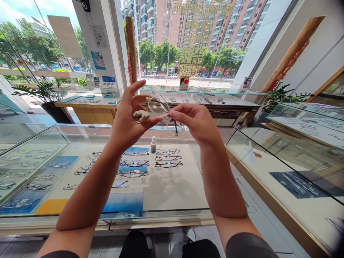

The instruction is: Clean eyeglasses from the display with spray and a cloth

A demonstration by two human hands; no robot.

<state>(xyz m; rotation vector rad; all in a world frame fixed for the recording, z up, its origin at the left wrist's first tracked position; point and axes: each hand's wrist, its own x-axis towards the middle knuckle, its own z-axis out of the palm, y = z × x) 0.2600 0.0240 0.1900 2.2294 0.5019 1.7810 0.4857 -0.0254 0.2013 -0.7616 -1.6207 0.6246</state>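
Clear-rimmed eyeglasses (164, 106) are held up in front of me, above the display counter. My right hand (201, 122) is closed, thumb and fingers pinching the glasses near their middle. My left hand (125, 116) has a crumpled pale cloth (141, 115) tucked between its palm and fingers. Its thumb reaches to the glasses, while its index finger is raised. A dark temple tip hangs below the right fingertips. On the counter beneath stand a small white bottle (153, 144) and rows of eyeglasses (134, 163).
The glass-topped display counter (172, 200) spans the front, with more frames on its left side. Another glass case (290, 157) stands at right. Farther back, a low showcase (225, 99) runs beneath the window. Potted plants (44, 91) flank the room.
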